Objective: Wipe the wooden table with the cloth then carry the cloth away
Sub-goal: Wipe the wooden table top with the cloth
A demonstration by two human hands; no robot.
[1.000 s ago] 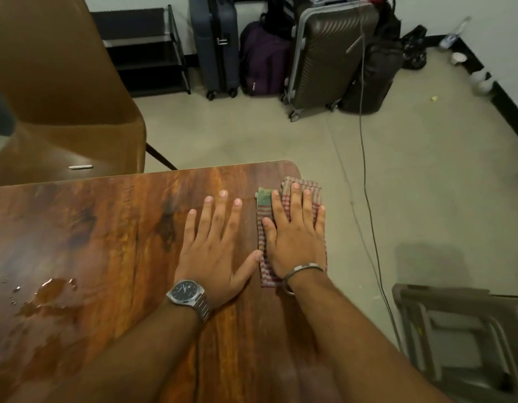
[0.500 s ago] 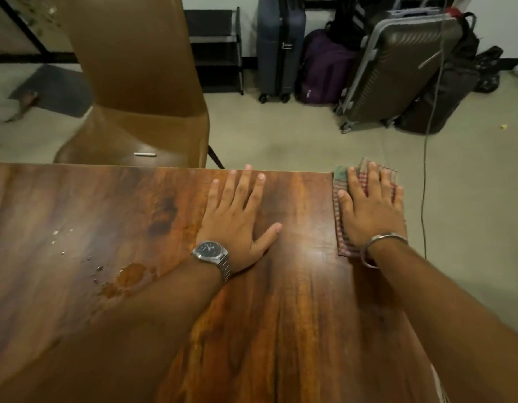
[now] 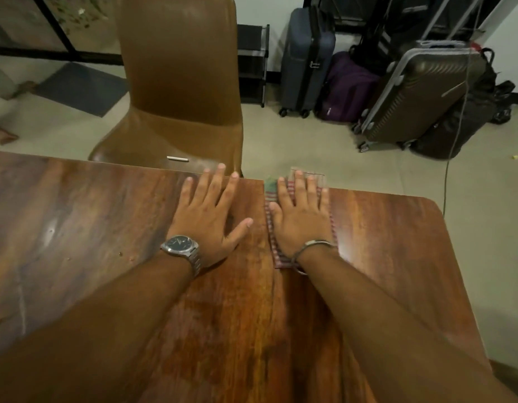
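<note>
The wooden table [image 3: 383, 242] fills the lower view. A folded red-and-white striped cloth [image 3: 271, 242] with a green corner lies at the table's far edge, its top hanging slightly past it. My right hand [image 3: 301, 219], with a metal bangle on the wrist, presses flat on the cloth with fingers spread. My left hand [image 3: 211, 216], with a wristwatch, lies palm down on bare wood just left of the cloth, not touching it. A few small droplets [image 3: 121, 254] show on the wood left of my left forearm.
A brown chair [image 3: 179, 82] stands right behind the table's far edge, with a small white stick [image 3: 177, 159] on its seat. Several suitcases and bags [image 3: 412, 91] line the back wall. A cable [image 3: 455, 135] hangs at the right. A dark mat [image 3: 80, 88] lies far left.
My right hand slid the cloth left along the far edge, away from the table's right corner and closer to my left hand. The puddle seen earlier is out of sight now.
</note>
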